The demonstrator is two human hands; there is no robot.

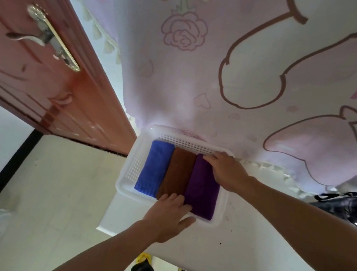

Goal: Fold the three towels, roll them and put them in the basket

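**Three rolled towels seated in the basket: final tucking and its risks**

The white perforated basket (pixel 136 164) sits at the corner of the white table (pixel 237 247). In it lie three rolls side by side and touching: the blue towel (pixel 154 168), the brown towel (pixel 178 172) and the purple towel (pixel 203 189). The left hand (pixel 169 219) rests at the near ends of the brown and purple rolls, fingers flat and loosely spread, its thumb lying on the near rim; it presses rather than clasps. The right hand (pixel 227 172) covers the far end of the purple towel, fingers curled over that end against the far wall; whether it pinches cloth cannot be told.

Judged from this layout, the task is nearly complete, and the risks lie in the release. A roll pressed only from above may spring open once the palms lift, starting at the purple towel's free edge under the right hand. Downward pressure at the near rim, beneath the left thumb, could tip or slide the light basket towards the table edge just left of that hand. A finger dragging cloth on withdrawal could unwind the neighbouring brown roll.
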